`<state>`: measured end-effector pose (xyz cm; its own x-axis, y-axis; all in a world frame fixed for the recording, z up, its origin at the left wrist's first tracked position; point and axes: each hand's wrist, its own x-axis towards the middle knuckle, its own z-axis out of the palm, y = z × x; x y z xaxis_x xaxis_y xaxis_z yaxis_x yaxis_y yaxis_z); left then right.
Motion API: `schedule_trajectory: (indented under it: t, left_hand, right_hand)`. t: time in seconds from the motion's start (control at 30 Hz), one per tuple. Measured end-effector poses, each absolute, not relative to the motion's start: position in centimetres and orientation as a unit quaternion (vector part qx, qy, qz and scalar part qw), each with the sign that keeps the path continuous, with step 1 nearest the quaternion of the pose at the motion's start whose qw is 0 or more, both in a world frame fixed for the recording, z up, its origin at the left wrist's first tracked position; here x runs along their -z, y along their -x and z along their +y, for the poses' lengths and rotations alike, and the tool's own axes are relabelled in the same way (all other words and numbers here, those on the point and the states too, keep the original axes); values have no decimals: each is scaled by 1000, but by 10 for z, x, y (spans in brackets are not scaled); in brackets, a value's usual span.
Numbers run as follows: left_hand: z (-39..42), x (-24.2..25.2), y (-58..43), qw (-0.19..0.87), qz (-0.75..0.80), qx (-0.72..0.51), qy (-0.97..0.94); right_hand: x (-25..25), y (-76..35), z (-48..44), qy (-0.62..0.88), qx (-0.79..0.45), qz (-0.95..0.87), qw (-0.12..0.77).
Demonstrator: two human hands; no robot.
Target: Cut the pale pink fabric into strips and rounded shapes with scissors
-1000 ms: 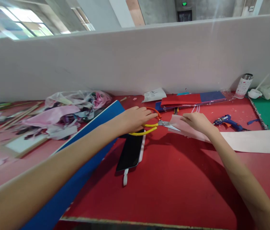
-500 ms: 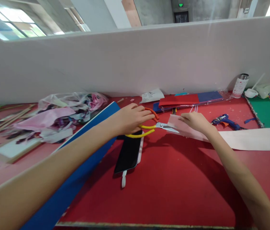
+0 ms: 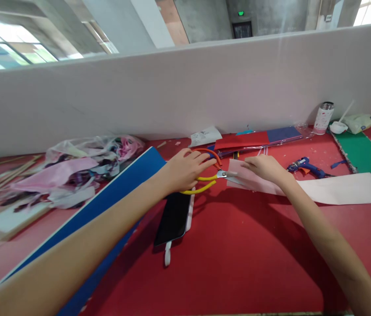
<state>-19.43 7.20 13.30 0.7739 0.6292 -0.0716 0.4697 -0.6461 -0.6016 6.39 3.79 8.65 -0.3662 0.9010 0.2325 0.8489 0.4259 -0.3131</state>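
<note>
My left hand [image 3: 187, 169] grips a pair of scissors [image 3: 201, 190] with red and yellow handles, fingers wrapped at the loops. The blades point right, and their tips lie at the left end of a long strip of pale pinkish-white paper [image 3: 340, 189]. Pinched near that end, the paper is held by my right hand [image 3: 266, 168]. The strip runs right beneath my right forearm. Below my left hand a black phone [image 3: 172, 217] lies on the red table [image 3: 238, 263], with a white strap at its lower end.
A blue board [image 3: 106, 197] slants under my left forearm. Beyond it are a heap of plastic and scraps [image 3: 73, 171] and thin sticks. Toward the back lie red and blue sheets [image 3: 243, 140]. Rightward are a blue glue gun [image 3: 307, 166], a bottle [image 3: 323, 118] and a green board [image 3: 365, 153].
The scissors have moved slightly right toward the paper, and their blades are closer together with the paper end at them. My right hand keeps its pinch. The view has shifted slightly.
</note>
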Motion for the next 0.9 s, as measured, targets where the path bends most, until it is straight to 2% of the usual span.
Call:
schedule_trajectory:
  t: [0.4,0.9]
  left_hand:
    - [75,-128,192,260,-284,-89,919]
    - [72,-131,183,260,-262,-96,924]
  right_hand:
    - [-88,-67,39,527,-83,-822,199]
    - [-90,-64,38,540,-85,-815,192]
